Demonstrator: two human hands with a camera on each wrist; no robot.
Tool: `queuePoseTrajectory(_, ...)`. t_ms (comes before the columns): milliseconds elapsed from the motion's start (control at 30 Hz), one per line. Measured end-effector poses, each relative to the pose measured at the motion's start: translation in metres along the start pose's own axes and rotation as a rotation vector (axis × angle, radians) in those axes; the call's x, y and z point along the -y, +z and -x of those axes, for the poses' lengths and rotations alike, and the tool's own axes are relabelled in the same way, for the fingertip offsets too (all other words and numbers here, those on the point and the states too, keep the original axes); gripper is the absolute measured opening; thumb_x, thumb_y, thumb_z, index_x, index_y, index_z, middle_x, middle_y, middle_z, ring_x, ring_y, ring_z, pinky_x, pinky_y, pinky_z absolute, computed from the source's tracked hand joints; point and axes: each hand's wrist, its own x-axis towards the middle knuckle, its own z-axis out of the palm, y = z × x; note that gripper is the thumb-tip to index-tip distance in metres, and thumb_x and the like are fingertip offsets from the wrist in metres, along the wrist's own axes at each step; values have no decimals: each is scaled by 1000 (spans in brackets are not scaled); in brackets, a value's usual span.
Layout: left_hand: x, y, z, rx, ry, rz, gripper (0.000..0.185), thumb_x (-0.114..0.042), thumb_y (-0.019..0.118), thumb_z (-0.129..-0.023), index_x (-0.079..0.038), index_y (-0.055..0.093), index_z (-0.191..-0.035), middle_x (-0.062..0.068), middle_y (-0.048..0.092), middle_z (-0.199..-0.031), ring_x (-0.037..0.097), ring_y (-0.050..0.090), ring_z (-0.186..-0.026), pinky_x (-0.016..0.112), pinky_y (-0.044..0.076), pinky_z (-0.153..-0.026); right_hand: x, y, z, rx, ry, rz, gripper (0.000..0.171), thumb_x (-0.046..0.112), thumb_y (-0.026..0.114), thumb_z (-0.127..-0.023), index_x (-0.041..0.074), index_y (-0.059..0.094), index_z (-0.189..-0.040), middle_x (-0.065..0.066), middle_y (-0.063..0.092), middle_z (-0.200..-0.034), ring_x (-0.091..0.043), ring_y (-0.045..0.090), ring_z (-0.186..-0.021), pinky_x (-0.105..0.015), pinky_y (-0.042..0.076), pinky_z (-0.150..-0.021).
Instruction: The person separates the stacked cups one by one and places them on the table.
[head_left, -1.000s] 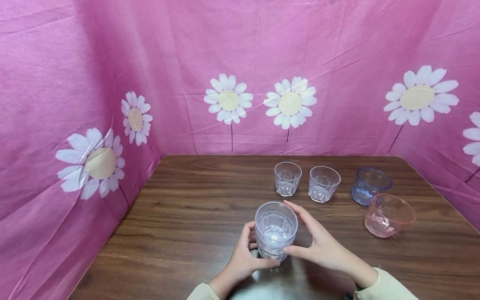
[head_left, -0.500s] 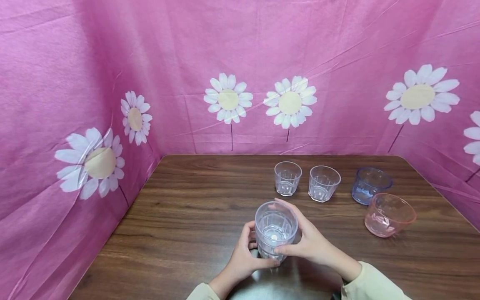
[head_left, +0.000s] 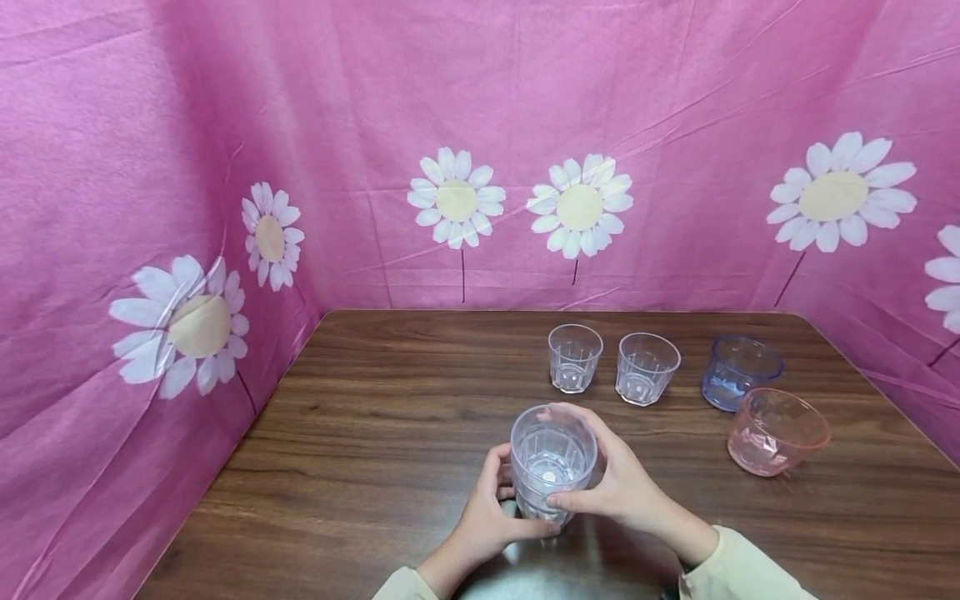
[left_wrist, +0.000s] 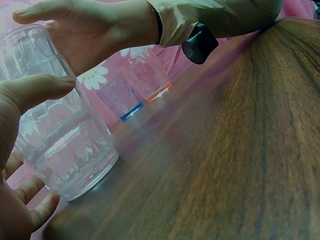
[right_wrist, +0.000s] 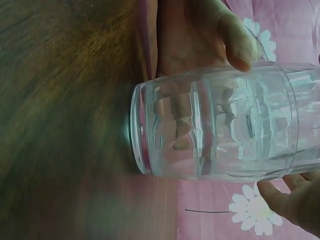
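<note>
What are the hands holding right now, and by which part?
Both hold the stack of clear cups standing on the table. The left hand grips the lower part of its side; the right hand wraps round the upper part, near the rim.

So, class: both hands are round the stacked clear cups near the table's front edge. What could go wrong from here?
1. The stack of clear cups is tall and smooth; the left hand grips low and the right hand higher, so it might tip or slip.
2. The nested cups may stick and come apart with a jerk.
3. A jerking right hand might reach the pink cup nearby.
</note>
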Motion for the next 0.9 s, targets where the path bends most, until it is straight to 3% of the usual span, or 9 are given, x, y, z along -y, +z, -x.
queuePoseTrajectory(400,-1,1,1,15,3,-8,85,-3,90,-64,-9,45,-135,2,58,-115,14,54,-104,28,44,-86,9,2,-4,-124,-81,51,94,-8,88,-59,-7,40,-140,-17,59,-130,-15,54,-123,-24,42,-102)
queuePoseTrajectory(667,-1,1,2,15,-1,-12,84,-4,90,-64,-9,44,-134,2,58,-116,15,54,-105,28,44,-87,14,-1,-7,-119,-75,39,93,-12,86,-59,-8,39,-140,-16,58,-130,-15,54,-122,-25,42,-102)
queuePoseTrajectory(900,-1,1,2,14,3,-7,84,-4,90,-64,-10,45,-134,2,57,-115,15,53,-105,28,44,-86,20,-4,-13,-125,-159,-69,91,-17,82,-59,-14,37,-138,-21,58,-130,-19,55,-123,-27,42,-104)
